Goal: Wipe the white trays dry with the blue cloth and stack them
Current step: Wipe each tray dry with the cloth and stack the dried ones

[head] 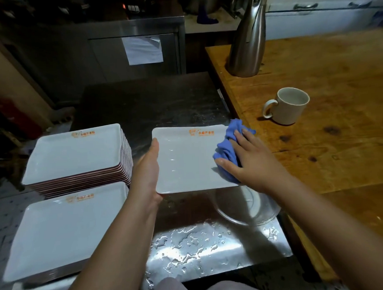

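While the white tray [187, 160] is held just above the wet steel surface [212, 249], its rectangular face shows an orange logo near the far rim and a few water beads, and two stacks of like trays, a far stack [77, 154] and a near stack [64, 229], sit to its left. The left hand [148, 168] clasps the tray's left edge, thumb lying along the rim and fingers hidden beneath. The right hand [250, 157] lies flat, fingers [225, 163] straight and spread, pressing the crumpled blue cloth [230, 143] onto the tray's right side.
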